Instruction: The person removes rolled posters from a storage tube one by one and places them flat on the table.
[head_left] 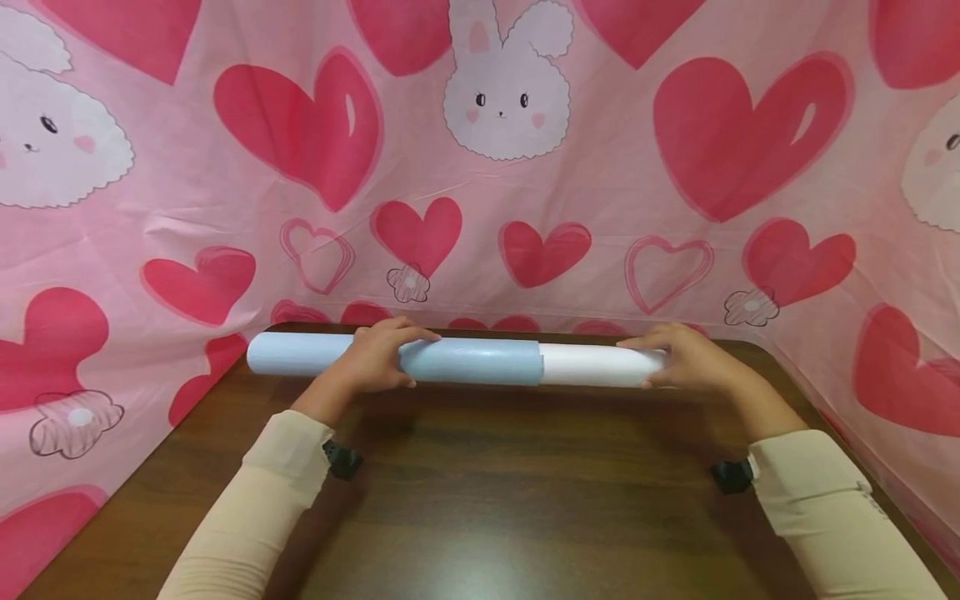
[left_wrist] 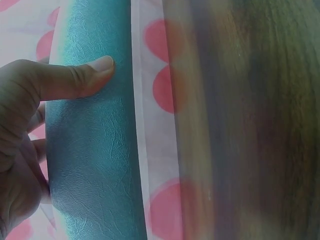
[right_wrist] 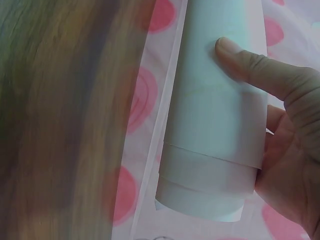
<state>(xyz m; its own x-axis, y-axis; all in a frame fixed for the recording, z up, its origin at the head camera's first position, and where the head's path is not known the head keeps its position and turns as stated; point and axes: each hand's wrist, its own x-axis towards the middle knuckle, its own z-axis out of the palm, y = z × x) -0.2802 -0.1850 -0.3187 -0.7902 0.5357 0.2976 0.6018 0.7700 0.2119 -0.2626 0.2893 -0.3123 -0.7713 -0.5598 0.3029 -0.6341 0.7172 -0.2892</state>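
Note:
A long roll of sheet material stretches left to right near the far edge of the table. Its left stretch is a light blue roll [head_left: 472, 361] with a leathery wrinkled texture in the left wrist view; its right stretch is a narrower white roll [head_left: 592, 365]. My left hand [head_left: 381, 354] grips the blue part, thumb [left_wrist: 80, 80] across the near side and fingers behind. Round the white part, close to its right end, my right hand [head_left: 686, 358] is curled. Stepped white layers [right_wrist: 205, 185] show at that end in the right wrist view.
The dark brown wooden table [head_left: 480, 492] spreads in front of the roll. A pink cloth [head_left: 480, 192] with hearts and rabbits hangs behind and at both sides. Each wrist carries a small black camera [head_left: 342, 459] below a beige sleeve [head_left: 255, 492].

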